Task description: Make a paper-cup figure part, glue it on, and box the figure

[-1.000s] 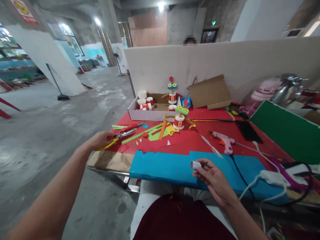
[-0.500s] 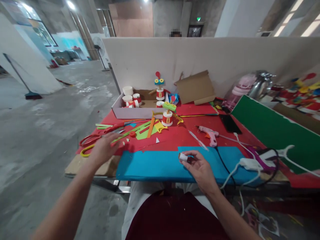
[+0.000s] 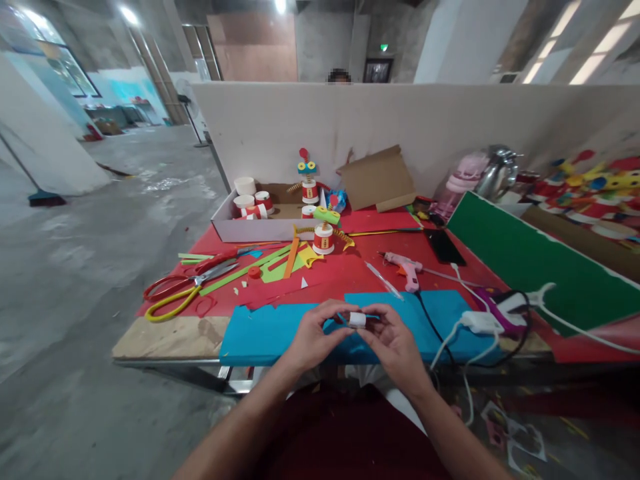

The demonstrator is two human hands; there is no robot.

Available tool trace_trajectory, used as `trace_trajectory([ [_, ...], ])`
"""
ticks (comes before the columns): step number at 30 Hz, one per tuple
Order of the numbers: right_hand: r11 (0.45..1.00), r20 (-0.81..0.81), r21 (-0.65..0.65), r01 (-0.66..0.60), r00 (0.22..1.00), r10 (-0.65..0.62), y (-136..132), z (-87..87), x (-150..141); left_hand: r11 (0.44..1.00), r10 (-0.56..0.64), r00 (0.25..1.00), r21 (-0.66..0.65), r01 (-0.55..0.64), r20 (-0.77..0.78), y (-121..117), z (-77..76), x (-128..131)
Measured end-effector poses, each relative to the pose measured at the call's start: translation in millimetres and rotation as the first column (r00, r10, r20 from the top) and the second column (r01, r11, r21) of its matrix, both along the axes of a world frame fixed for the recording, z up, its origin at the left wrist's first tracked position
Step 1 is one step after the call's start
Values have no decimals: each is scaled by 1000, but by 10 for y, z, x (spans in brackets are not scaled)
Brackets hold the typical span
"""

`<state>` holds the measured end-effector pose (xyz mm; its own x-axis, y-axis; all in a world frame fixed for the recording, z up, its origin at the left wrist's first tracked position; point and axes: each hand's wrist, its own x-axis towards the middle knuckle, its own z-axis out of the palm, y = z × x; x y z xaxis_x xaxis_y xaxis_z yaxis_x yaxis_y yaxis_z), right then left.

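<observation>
Over the blue paper [image 3: 280,333] at the front of the table, both hands are drawn close together. Between their fingertips is a small white roll [image 3: 357,319] that looks like paper. My left hand [image 3: 320,333] pinches at its left end, and my right hand [image 3: 387,337] closes on the right end. Thin blue edges, perhaps a paper strip, show beside the roll at the fingertips. Left of the hands lie yellow-handled scissors [image 3: 175,303] and red-handled scissors [image 3: 167,287]. A paper-cup figure [image 3: 324,239] with a green head stands beyond the hands.
A pink glue gun [image 3: 407,267] and a clear pen-like stick [image 3: 384,280] lie to the right, near a power strip [image 3: 483,322] with cables. Behind are a shallow box [image 3: 250,231] of paper cups, a phone [image 3: 444,247] and a green board [image 3: 530,267]. Paper scraps lie at left.
My left hand has moved right from beside the scissors to meet my right hand at the white roll. The roll has turned to lie more sideways, and the view has shifted slightly.
</observation>
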<state>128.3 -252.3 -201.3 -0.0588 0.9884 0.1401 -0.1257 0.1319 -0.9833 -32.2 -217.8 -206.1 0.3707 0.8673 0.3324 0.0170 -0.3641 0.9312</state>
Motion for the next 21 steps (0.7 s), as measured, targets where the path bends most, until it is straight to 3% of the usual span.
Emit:
trace_trajectory([
  [4,997,13,-58,-45,999,46,5,-22,-4,993,83,997,84,-82,-8,2,-40,13],
  [6,998,144,-55,19,989,-11,54,-6,93,980,138,990,153,-130,-42,33,-62,-9],
  [8,987,364,23,157,919,-154,164,30,290,952,196,974,259,-163,-109,85,-95,-46],
  [10,946,591,191,262,739,-323,337,72,551,916,248,953,362,-172,-175,138,-138,-83],
  [12,875,744,339,345,471,-474,552,104,803,888,288,934,425,-178,-211,175,-182,-105],
  [14,843,854,340,416,238,-462,770,113,981,872,314,921,454,-183,-232,188,-219,-109],
  [16,841,937,227,491,127,-327,954,98,1067,865,324,911,469,-176,-255,187,-244,-103],
  [19,819,966,52,571,178,-186,1134,59,1099,863,329,903,476,-169,-277,181,-265,-96],
  [21,807,945,6,590,260,-198,1190,43,1116,865,335,901,470,-177,-277,183,-275,-100],
])
